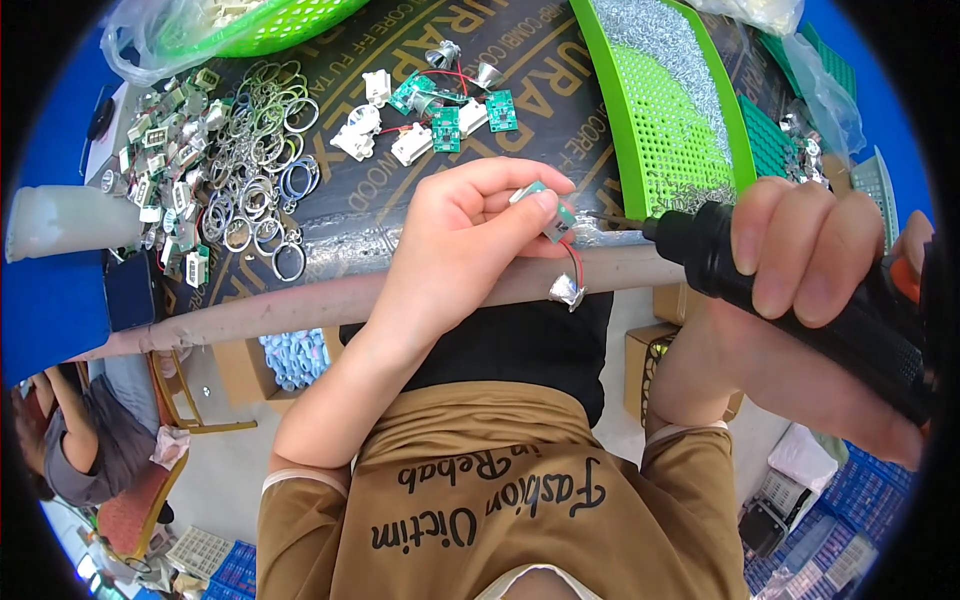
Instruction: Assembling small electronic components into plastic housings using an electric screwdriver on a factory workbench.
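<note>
Your left thumb hides part of the green circuit board (561, 226), and the black power driver (715, 250) runs into the dark rim. Here's your left hand (462, 235), bent inward, thumb and fingers pinching that board; its silver cup (567, 291) dangles below the fingertips. Your right hand (800, 245) grips the driver, bit pointing toward those fingertips; contact's unclear.

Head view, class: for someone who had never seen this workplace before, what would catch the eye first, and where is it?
Probably the bright green perforated tray at the top, right of centre, heaped with small silvery parts. Next comes the bulky black power tool in the right hand, aimed toward a small green circuit board in the left hand. A tangled pile of metal rings glints at upper left.
</note>
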Demonstrator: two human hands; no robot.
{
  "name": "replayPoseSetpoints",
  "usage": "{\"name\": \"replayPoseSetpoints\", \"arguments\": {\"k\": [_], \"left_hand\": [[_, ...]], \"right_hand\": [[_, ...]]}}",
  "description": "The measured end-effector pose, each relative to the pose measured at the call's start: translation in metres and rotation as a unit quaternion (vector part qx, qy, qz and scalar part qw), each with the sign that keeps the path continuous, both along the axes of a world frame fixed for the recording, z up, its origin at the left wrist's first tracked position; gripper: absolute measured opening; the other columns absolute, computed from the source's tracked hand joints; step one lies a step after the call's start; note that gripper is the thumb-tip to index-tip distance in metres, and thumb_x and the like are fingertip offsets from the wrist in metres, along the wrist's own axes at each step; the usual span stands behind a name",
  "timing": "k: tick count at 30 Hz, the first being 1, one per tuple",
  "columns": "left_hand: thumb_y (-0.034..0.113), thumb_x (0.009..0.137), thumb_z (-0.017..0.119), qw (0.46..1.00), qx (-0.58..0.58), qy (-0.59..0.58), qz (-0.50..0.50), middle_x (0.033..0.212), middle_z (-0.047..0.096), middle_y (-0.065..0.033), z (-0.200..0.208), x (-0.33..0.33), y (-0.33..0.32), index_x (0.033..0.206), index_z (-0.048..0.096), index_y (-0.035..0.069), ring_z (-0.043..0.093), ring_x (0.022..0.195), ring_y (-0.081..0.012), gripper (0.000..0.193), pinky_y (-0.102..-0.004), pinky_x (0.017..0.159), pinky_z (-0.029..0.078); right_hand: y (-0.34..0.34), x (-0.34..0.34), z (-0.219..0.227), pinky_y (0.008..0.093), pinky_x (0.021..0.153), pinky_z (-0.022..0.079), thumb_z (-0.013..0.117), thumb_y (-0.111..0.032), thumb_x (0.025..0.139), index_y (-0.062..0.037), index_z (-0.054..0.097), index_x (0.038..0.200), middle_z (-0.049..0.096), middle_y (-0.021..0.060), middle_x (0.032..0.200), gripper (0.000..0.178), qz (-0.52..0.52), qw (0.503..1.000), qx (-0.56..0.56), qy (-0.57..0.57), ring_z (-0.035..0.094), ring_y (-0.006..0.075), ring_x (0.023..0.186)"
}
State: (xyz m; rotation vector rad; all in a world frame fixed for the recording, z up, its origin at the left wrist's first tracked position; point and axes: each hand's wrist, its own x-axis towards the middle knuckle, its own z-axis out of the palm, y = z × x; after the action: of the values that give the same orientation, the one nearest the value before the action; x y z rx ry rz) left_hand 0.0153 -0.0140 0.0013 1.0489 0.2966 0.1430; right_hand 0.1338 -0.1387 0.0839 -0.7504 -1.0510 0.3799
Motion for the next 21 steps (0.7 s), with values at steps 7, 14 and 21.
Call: {"name": "replayPoseSetpoints", "arguments": {"k": [7, 14, 21], "left_hand": [[0.006, 0.084, 0.055, 1.0, 0.017, 0.017, 0.006, 0.085, 0.062, -0.0102, 0.001, -0.001, -0.001, 0.101, 0.057, -0.004, 0.062, 0.076, -0.0163, 0.02, -0.0259, 0.067, 0.054], [0.005, 0.084, 0.055, 1.0, 0.017, 0.005, 0.009, 0.08, 0.061, -0.0076, 0.0, -0.002, -0.001, 0.101, 0.058, -0.005, 0.062, 0.074, -0.0154, 0.02, -0.0244, 0.065, 0.054], [0.004, 0.083, 0.055, 1.0, 0.024, 0.009, 0.013, 0.078, 0.061, -0.0065, 0.001, -0.002, -0.001, 0.1, 0.058, -0.004, 0.062, 0.072, -0.0144, 0.019, -0.0231, 0.064, 0.053]], "right_hand": [[0.003, -0.014, 0.0, 0.031, 0.06, 0.031, 0.047, -0.082, 0.055, -0.0078, 0.049, 0.11, 0.045, 0.0041, 0.07, 0.093, 0.008, 0.999, -0.027, -0.042, 0.041, 0.0159, 0.059], [-0.002, -0.016, 0.001, 0.0306, 0.059, 0.032, 0.049, -0.081, 0.053, -0.0088, 0.047, 0.112, 0.046, 0.0037, 0.07, 0.093, 0.007, 0.995, -0.051, -0.087, 0.042, 0.0156, 0.058], [-0.01, -0.029, 0.004, 0.0302, 0.057, 0.033, 0.052, -0.081, 0.052, -0.0099, 0.046, 0.113, 0.046, 0.0032, 0.069, 0.094, 0.008, 0.989, -0.073, -0.131, 0.042, 0.0152, 0.056]]}}
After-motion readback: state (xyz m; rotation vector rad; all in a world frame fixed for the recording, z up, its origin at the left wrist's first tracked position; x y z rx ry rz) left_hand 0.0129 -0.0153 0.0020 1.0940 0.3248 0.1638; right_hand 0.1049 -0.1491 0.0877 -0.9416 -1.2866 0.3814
